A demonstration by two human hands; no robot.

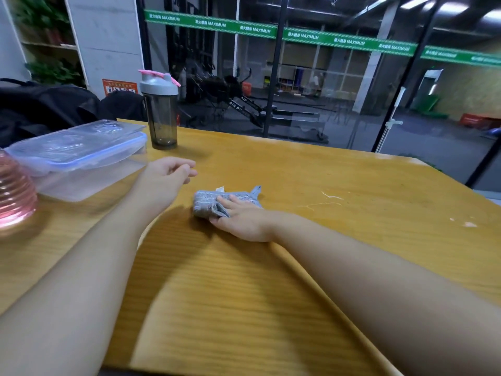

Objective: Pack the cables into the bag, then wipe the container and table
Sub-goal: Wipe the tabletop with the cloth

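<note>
A folded grey cloth (pixel 211 203) lies on the yellow wooden table (pixel 325 185) near its middle. My right hand (pixel 241 221) rests on the cloth, fingers over its top and thumb tucked at its near edge, gripping it against the table. My left hand (pixel 168 177) hovers just left of the cloth with fingers loosely curled and nothing in it. A clear plastic container (pixel 81 161) with a blue-rimmed lid stands at the left, close to my left hand. A black bag (pixel 46 109) sits behind the container at the table's far left. No cables are visible.
A grey shaker bottle (pixel 160 112) with a pink cap stands behind the container near the far edge. A pink ribbed glass object (pixel 15 196) sits at the left edge. White scratch marks (pixel 328 199) lie right of the cloth. Glass walls stand beyond the table.
</note>
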